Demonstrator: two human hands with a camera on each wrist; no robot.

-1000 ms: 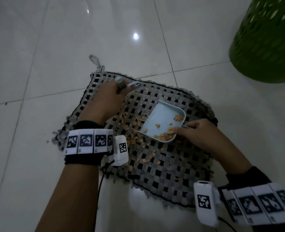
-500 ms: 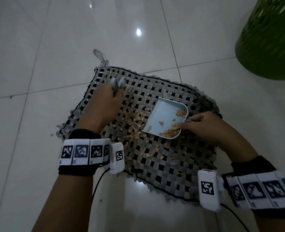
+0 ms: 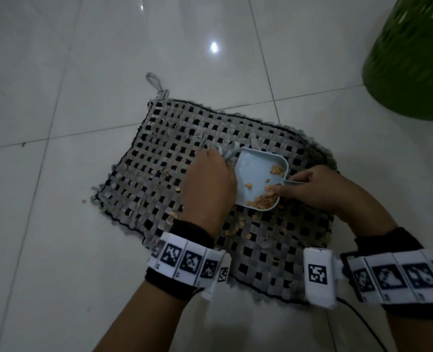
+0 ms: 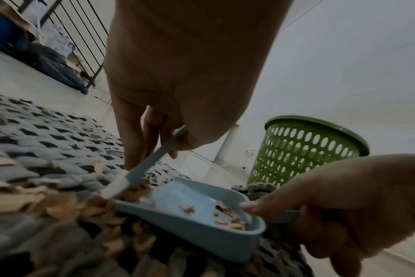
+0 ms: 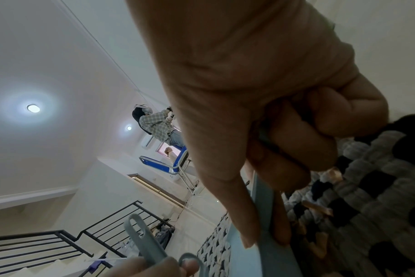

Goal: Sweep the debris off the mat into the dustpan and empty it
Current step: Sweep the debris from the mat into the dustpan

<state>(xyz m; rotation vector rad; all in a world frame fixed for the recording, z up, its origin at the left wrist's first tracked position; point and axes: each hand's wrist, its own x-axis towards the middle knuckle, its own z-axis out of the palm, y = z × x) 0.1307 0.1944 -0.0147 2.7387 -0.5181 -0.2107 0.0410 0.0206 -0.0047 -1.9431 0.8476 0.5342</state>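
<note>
Fingers [image 4: 135, 138] of left hand [image 3: 209, 184] pinch brush [image 4: 152, 159]; right hand [image 3: 312, 185] grips dustpan [image 3: 251, 171] handle. Debris [image 3: 262, 200] looks light, scatters easily; keep pan level.

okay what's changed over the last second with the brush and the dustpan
The left hand, gripping the small brush, swept rightward from the mat's far left to the dustpan's open edge, pushing debris along. The right hand still holds the dustpan's handle; the green basket hasn't been touched.

Green basket [image 3: 413, 57] (perforated), tiled floor [image 3: 83, 72]
</note>
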